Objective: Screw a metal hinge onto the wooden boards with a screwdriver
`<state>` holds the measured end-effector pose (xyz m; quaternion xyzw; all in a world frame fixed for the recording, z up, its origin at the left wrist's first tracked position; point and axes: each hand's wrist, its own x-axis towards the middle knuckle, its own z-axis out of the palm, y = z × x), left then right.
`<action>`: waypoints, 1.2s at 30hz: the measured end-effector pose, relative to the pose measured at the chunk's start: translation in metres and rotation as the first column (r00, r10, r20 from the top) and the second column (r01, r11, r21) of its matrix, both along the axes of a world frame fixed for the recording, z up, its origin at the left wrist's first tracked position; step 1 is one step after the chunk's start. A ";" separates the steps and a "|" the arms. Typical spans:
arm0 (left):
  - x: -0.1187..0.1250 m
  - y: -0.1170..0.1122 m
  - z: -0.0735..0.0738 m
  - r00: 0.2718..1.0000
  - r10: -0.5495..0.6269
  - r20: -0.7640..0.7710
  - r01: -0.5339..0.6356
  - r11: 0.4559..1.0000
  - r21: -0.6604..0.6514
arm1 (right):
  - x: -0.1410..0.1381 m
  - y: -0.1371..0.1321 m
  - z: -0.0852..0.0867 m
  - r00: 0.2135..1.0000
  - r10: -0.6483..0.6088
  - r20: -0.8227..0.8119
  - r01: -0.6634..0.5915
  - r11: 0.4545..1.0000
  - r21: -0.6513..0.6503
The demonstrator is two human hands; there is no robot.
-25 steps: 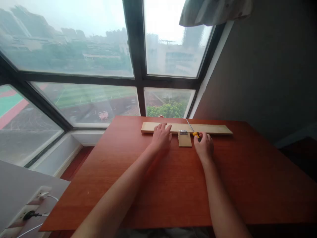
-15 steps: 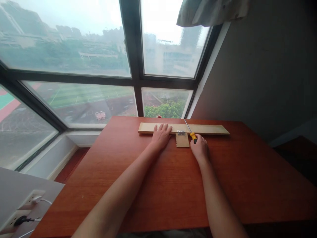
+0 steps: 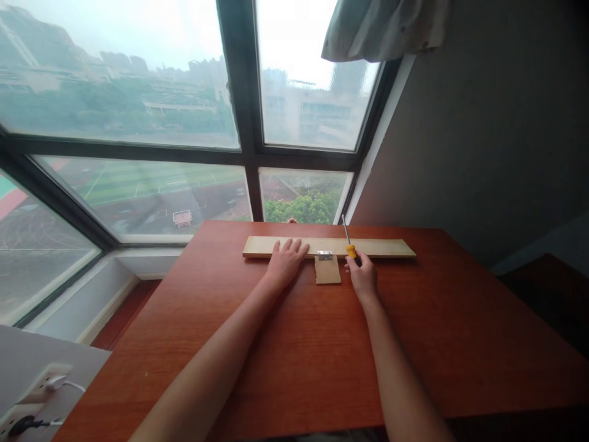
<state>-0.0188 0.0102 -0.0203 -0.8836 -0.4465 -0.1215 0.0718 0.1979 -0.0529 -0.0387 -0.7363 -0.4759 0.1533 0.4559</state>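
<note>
Along the far side, a wide window [image 3: 249, 132] of several glass panes in straight, dark frames, hazy and blotched in places. To the right, a smooth grey wall [image 3: 483, 135], dim with shadow. Below, a broad, straight-edged counter [image 3: 294, 356], reddish-brown, finely wood-grained and faintly glossy. At the top, pale cloth [image 3: 381, 31] in soft folds, speckled with dark spots.

Near the counter's far edge, a long, flat board [image 3: 368, 247] of pale wood, thin and rectangular. Set crosswise, long axis running left to right, nearly parallel to that edge. Smooth on the upper face, darker along the near side.

On the board's left half, the left hand [image 3: 288, 261], palm down, fingers apart and pointing away. Farther right, the right hand [image 3: 363, 276], fingers clamped on the handle of a screwdriver [image 3: 351, 250]. Held over the board, right of its middle; aimed away from the person and slightly leftward, tip foremost. Stubby in the handle, yellow in front and black behind; thin, straight and metallic in the shaft.

At the board's near edge, a small tan piece [image 3: 327, 273], flat, nearly square, ragged on its left side. Across the seam between piece and board, a silvery, rectangular hinge-like plate [image 3: 324, 255], dotted with dark holes.
</note>
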 end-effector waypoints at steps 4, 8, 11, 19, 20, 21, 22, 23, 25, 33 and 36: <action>-0.019 -0.014 0.008 1.000 -0.009 -0.028 0.009 1.000 -0.010 | -0.010 -0.004 0.008 0.968 0.063 -0.242 -0.048 0.996 0.070; -0.037 -0.029 0.014 0.998 -0.012 -0.058 0.012 1.000 0.000 | -0.018 -0.008 0.017 0.927 0.107 -0.359 -0.060 0.988 0.142; -0.049 -0.037 0.016 0.998 -0.019 -0.067 0.020 1.000 0.014 | -0.022 -0.009 0.020 0.910 0.145 -0.388 -0.087 0.983 0.163; -0.071 -0.057 0.012 0.996 -0.019 -0.084 0.021 1.000 0.022 | -0.026 -0.007 0.018 0.906 0.174 -0.386 -0.133 0.982 0.131; -0.071 -0.059 0.011 0.997 -0.013 -0.077 0.015 1.000 0.019 | -0.026 -0.007 0.018 0.907 0.175 -0.382 -0.136 0.983 0.126; -0.072 -0.060 0.011 0.997 -0.007 -0.071 0.008 1.000 0.013 | -0.027 -0.007 0.017 0.909 0.176 -0.377 -0.139 0.983 0.122; -0.072 -0.061 0.010 0.998 -0.001 -0.065 0.001 1.000 0.006 | -0.027 -0.007 0.017 0.911 0.177 -0.372 -0.144 0.983 0.117; -0.071 -0.062 0.009 0.998 0.006 -0.061 -0.006 1.000 -0.002 | -0.028 -0.007 0.017 0.913 0.181 -0.365 -0.149 0.982 0.113; -0.072 -0.063 0.008 0.999 0.017 -0.052 -0.018 1.000 -0.014 | -0.029 -0.007 0.017 0.917 0.189 -0.353 -0.161 0.981 0.106; -0.078 -0.065 0.006 0.999 0.048 0.009 -0.047 0.998 -0.042 | -0.031 -0.009 0.019 0.926 0.220 -0.308 -0.190 0.974 0.127; -0.076 -0.069 0.006 0.999 0.045 0.029 -0.044 0.999 -0.031 | -0.035 -0.010 0.021 0.922 0.236 -0.306 -0.202 0.969 0.139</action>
